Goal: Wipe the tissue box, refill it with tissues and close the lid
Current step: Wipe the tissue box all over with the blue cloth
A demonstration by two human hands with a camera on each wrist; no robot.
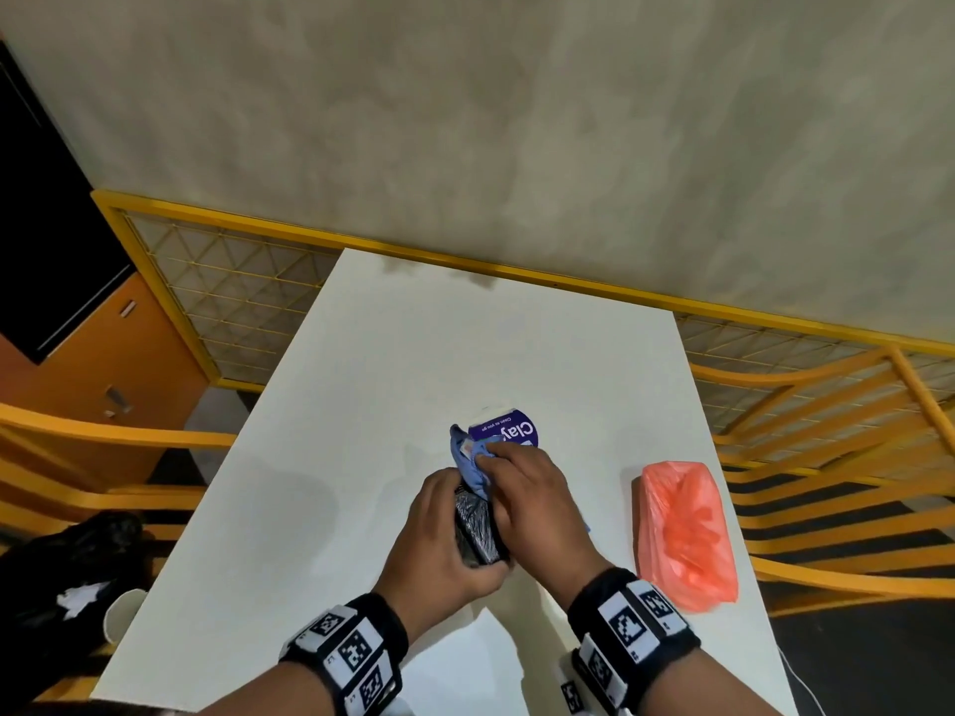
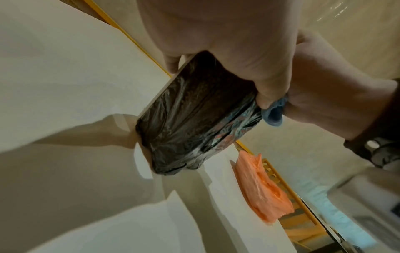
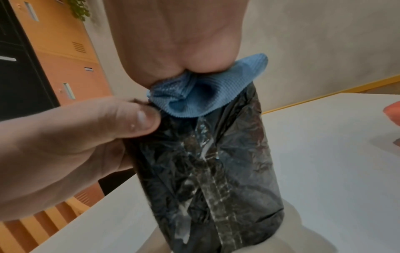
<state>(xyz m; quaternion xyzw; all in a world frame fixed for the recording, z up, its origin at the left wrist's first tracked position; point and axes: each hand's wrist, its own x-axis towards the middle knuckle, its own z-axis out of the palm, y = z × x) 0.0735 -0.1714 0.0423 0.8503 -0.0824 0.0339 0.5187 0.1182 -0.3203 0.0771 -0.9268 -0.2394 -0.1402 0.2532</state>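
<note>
- Head view: left hand (image 1: 439, 529) is gripping a dark tissue box (image 1: 478, 529) wrapped in crinkled film, holding it just above the white table (image 1: 362, 405); the box's long axis is running away from the person, near end low
- Right hand (image 1: 527, 488) is pressing a bunched blue cloth (image 1: 473, 465) onto the box's far upper end, fingers curled over it; both hands are touching the box, the right one sitting farther along its length
- Orange plastic packet (image 1: 684, 534), possibly the refill tissues, is lying well to the right, nearer the right hand; a purple round label (image 1: 509, 431) is showing just beyond the cloth
- Left wrist view: the left hand's fingers (image 2: 270, 82) are wrapping round the box (image 2: 194, 111), thumb on the opposite edge; the cloth (image 2: 273, 113) is peeking out beside them, and the packet (image 2: 262, 188) is resting on the table beyond
- Right wrist view: the right palm is clamping the cloth (image 3: 205, 95) against the top of the box (image 3: 207, 171), which is stretching straight down from the grip; the left thumb (image 3: 121, 119) is pinching the box side just beside the cloth
- Judgement: wiping is under way; the next stroke probably runs down the long axis toward the person
</note>
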